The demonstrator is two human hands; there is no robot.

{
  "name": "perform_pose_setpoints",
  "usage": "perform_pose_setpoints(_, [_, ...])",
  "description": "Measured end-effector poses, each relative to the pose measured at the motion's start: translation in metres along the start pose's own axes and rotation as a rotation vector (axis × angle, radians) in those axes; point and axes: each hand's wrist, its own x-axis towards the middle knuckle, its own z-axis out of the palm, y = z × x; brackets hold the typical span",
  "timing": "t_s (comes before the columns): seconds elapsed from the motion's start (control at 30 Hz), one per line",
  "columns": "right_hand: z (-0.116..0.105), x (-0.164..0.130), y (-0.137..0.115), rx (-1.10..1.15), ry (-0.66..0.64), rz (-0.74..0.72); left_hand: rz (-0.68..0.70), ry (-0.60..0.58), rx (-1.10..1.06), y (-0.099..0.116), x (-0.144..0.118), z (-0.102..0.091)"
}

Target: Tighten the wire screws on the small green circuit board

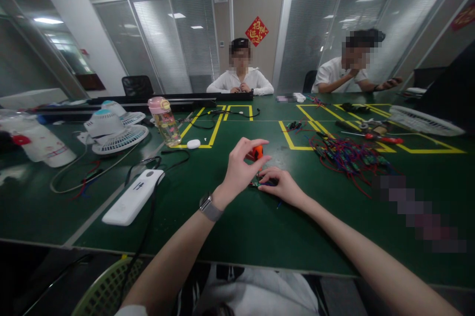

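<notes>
The left hand (245,163) arches with thumb and forefinger spread wide; an orange object (259,152) shows in the gap between them, though whether it touches either finger cannot be told. The right hand (284,186) bends its thumb and fingers together at a small circuit board (255,184), which sits at their tips and just below the left thumb; whether they pinch it or merely steady it is unclear. Good handling probably means keeping the board by its rim, flat and still, with the leads free of strain and the left fingers out of the line of sight.

The near edge of the green table (260,242) runs well below both hands, leaving room to draw back. Right of the right hand, a tangle of wires (349,158) could snag a sideways sweep; left of the left wrist lie a white device (129,202) and a black cable (151,209).
</notes>
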Motion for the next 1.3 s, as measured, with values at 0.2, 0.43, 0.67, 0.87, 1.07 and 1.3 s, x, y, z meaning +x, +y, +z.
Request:
perform_pose_setpoints(0.2, [-0.001,-0.001,-0.001,-0.001,-0.005,-0.004,0.018,-0.125,-0.125,0.009,0.0,-0.001])
perform_pose_setpoints(0.43, [0.0,-0.002,0.001,0.004,0.005,-0.014,0.073,-0.098,0.116,0.012,0.01,-0.004])
perform_pose_setpoints(0.67, [0.0,-0.002,0.001,0.014,-0.01,-0.014,0.044,-0.232,-0.017,0.004,0.02,-0.011])
perform_pose_setpoints(0.87, [0.001,-0.002,0.001,0.018,-0.007,-0.018,0.028,-0.202,0.045,0.001,0.023,-0.01])
perform_pose_setpoints(1.07, [-0.001,-0.001,-0.001,-0.011,-0.02,-0.005,-0.075,-0.18,-0.203,-0.009,0.009,-0.007])
perform_pose_setpoints(1.3, [0.0,-0.001,-0.001,-0.01,-0.014,-0.005,-0.096,-0.04,-0.104,-0.013,0.007,-0.012])
